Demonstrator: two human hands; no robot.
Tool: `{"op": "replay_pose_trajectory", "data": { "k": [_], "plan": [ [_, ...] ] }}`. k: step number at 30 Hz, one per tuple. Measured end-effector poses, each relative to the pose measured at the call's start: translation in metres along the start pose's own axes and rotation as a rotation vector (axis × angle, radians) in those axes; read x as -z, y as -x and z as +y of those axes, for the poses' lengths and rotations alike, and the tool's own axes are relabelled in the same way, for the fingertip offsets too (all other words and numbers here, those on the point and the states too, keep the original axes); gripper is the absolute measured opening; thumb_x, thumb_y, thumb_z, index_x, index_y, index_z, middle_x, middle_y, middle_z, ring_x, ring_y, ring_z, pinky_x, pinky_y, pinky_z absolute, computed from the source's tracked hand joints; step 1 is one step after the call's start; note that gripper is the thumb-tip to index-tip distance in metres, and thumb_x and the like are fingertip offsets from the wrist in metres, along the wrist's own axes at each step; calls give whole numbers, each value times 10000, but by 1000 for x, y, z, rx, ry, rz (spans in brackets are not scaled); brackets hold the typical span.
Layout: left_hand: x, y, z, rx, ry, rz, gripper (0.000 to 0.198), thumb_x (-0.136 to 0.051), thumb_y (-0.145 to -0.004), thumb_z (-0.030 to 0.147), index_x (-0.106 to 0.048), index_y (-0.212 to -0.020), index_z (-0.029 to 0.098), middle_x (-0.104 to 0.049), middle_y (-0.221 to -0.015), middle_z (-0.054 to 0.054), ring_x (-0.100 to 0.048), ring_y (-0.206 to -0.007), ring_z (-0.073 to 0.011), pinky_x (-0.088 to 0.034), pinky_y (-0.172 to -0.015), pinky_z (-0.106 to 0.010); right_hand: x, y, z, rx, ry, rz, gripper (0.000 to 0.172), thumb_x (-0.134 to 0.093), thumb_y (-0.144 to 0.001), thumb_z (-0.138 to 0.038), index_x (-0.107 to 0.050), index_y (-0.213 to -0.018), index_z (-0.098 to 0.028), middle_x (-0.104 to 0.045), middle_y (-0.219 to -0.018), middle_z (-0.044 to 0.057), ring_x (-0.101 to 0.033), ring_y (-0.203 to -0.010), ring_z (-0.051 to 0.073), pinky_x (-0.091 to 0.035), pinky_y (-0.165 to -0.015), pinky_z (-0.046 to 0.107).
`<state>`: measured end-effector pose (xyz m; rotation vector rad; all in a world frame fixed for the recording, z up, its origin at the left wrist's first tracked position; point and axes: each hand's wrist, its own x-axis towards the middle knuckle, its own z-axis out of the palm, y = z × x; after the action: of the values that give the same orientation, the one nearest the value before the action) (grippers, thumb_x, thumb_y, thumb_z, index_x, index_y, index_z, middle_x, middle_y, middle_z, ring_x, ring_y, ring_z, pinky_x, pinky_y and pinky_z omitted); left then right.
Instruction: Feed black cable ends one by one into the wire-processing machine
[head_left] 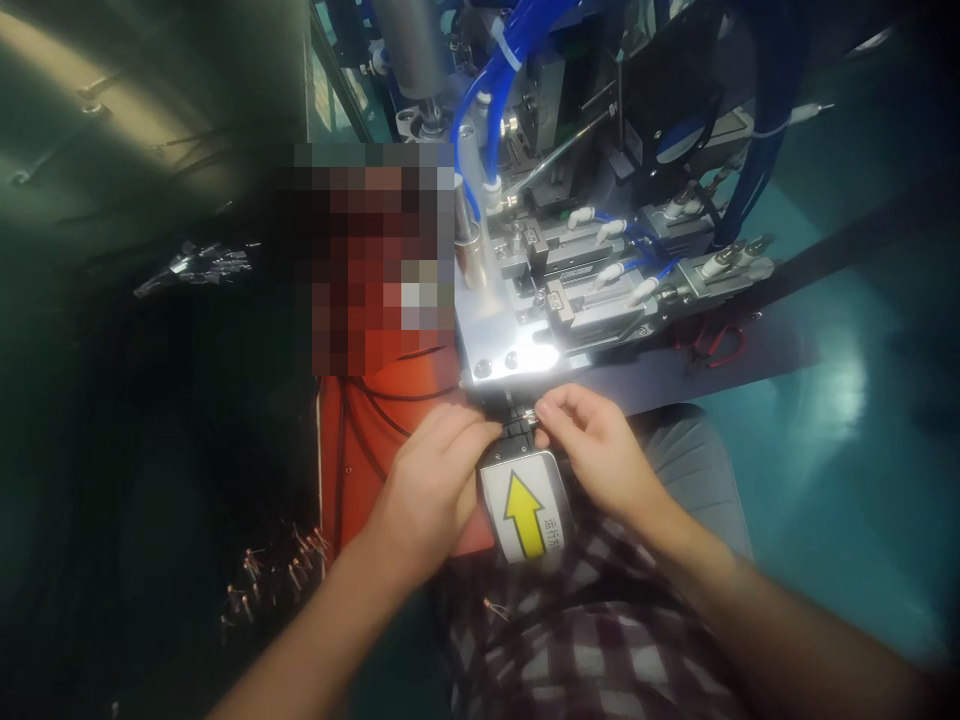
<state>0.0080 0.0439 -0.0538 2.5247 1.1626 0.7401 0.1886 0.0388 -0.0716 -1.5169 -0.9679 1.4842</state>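
Observation:
Both hands meet at a small dark fixture (517, 430) at the front edge of a metal machine (487, 345). My left hand (442, 460) is on the fixture's left side, fingers pressed together; what they hold, if anything, is hidden. On the right, my right hand (589, 435) pinches with thumb and forefinger at a small shiny part (529, 416), too small to name. Just below the fixture lies a white plate with a yellow arrow (523, 510).
Blue air hoses (491, 90) and metal cylinders (600, 310) rise behind the hands. Black cables cross an orange-red surface (360, 430) at the left. Small metal pieces lie in two groups (202, 262) (277, 575) on the dark left surface. Red-handled pliers (724, 345) are at the right.

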Motion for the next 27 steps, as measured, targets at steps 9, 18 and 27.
{"op": "replay_pose_trajectory", "data": {
  "k": [9,18,27],
  "plan": [
    [-3,-4,6,-6,-194,10,249,-428,-913,65,-664,-849,112,-633,-791,-96,-579,-762,-187,-514,-651,-298,6,-3,-2,-103,-41,-77,286,-634,-817,-424,-547,-696,-180,-558,-569,-30,-471,-504,109,-375,-511,243],
    [-2,-3,4,-13,-149,7,258,-408,-918,64,-661,-903,107,-625,-803,-92,-568,-757,-183,-517,-648,-302,8,8,7,-109,-136,-16,265,-711,-766,-410,-624,-783,-159,-576,-614,-29,-501,-548,108,-395,-533,233],
    [-5,-2,3,-14,-141,20,248,-427,-901,46,-671,-898,89,-615,-785,-95,-560,-748,-187,-512,-635,-304,5,9,7,-63,-118,97,235,-619,-811,-401,-521,-738,-199,-548,-523,-52,-464,-476,103,-374,-487,226]
  ]
}}
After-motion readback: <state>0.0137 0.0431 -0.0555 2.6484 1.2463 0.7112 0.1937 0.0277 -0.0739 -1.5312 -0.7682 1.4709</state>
